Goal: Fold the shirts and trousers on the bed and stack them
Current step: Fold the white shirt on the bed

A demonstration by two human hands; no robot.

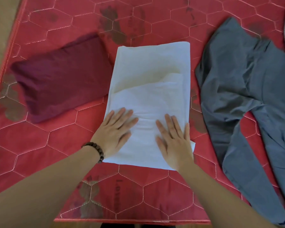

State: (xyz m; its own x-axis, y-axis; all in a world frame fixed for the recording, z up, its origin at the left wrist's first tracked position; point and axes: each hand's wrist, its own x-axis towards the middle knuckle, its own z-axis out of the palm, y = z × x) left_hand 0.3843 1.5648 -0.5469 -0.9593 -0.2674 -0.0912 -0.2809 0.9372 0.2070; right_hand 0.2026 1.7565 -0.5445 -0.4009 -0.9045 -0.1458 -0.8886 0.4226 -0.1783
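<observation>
A home bedroom. A red quilted mattress with stitched hexagons and dark flower prints (59,145) fills the frame, with a maroon fabric pillow (62,78) at centre left. Clothes lie on it, and tan flooring (0,30) shows at the upper left.

The mattress (56,142) is red, quilted in pale hexagon stitching with dark brownish flower prints. The folded shirt (148,83) is white. The pillow (62,79) is deep maroon. The trousers (247,89) are slate grey. The bracelet (97,149) has dark brown beads.
</observation>
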